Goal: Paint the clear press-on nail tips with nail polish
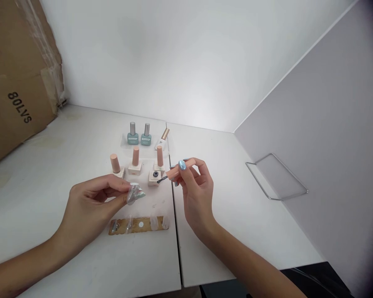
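Pinched between thumb and forefinger of my left hand (95,203) is a clear false nail tip (132,194). My right hand (197,190) grips the peach cap of a nail polish brush (178,169); its dark-coated bristles point left, beside the neck of an uncapped cream polish bottle (154,178). Whether the bristles touch the bottle, I cannot tell. Below my left hand lies a wooden strip (140,225) with several clear nail tips on it. A capped peach-topped bottle (115,164) stands just behind my left fingers, partly hidden by them.
Two more peach-capped bottles (135,161) stand behind the uncapped one. Farther back, a clear tray (124,142) holds two teal bottles (132,134) and a tilted white bottle (162,140). A cardboard box (18,82) is at left, a wire frame (276,178) at right. A seam divides the tabletop.
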### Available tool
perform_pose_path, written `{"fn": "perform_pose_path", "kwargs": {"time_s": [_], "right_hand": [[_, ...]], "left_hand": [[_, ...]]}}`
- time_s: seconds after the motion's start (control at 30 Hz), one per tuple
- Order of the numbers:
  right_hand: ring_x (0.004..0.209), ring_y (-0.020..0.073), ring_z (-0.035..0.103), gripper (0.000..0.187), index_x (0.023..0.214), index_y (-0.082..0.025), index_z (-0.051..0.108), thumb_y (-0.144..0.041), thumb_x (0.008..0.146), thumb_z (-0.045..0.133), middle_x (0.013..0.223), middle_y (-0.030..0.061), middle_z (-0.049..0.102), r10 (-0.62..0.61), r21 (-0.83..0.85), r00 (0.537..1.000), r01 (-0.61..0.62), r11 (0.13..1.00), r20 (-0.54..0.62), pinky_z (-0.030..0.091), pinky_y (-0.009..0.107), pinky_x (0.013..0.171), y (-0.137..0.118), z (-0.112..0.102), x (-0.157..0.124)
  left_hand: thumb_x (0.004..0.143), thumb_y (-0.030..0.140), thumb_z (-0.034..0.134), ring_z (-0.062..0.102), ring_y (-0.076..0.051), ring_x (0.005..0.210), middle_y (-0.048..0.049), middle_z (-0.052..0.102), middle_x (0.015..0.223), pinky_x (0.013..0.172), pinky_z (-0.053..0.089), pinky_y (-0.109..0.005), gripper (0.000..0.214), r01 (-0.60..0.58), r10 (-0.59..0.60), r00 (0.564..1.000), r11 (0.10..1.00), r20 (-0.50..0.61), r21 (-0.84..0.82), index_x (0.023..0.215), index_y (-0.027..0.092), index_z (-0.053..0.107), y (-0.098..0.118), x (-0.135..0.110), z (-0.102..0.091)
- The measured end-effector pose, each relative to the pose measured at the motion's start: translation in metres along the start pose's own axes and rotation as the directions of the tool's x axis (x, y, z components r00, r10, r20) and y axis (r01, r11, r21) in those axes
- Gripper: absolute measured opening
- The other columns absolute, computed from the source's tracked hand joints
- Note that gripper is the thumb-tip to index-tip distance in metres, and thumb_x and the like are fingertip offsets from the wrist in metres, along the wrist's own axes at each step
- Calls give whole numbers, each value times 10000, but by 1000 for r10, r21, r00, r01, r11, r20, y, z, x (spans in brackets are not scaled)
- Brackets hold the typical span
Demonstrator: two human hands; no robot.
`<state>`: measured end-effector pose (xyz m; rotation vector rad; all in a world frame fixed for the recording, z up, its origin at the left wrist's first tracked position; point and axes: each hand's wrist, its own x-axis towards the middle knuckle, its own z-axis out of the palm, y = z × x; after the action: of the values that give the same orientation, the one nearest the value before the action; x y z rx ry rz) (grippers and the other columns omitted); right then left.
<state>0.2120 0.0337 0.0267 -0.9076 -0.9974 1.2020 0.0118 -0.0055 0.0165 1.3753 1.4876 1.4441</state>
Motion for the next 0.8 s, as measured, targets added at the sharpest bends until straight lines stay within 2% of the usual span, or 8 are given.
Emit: {"fn": "perform_pose_path", "kwargs": {"time_s": [0.13, 0.37, 0.8], "right_hand": [[747, 163, 657, 266, 833, -267, 582, -392, 905, 806, 685, -32, 742, 2, -6, 1000, -3, 1000, -11, 465, 317, 696, -1, 1, -1], [754, 174, 657, 292, 809, -267, 566, -408, 901, 806, 673, -32, 725, 3, -21, 1000, -3, 1000, -11, 467, 327, 703, -1, 3, 0], [724, 165, 636, 309, 801, -266, 569, -421, 871, 827, 649, -37, 700, 22, -2, 1000, -22, 1000, -19, 461, 319, 681, -1, 4, 1]], "left_hand": [[656, 335, 883, 669, -142, 554, 6, 758, 620, 509, 553, -198, 129, 16, -15, 1000, 999, 24, -43, 598, 279, 782, 8, 2, -1], [611, 331, 884, 661, -146, 526, -2, 747, 570, 495, 539, -199, 146, 53, -54, 998, 999, -18, -11, 539, 278, 768, 16, 3, -4], [583, 370, 881, 635, -150, 499, -15, 729, 528, 470, 489, -213, 210, 122, -122, 992, 992, -16, 25, 499, 263, 721, 13, 6, -4]]}}
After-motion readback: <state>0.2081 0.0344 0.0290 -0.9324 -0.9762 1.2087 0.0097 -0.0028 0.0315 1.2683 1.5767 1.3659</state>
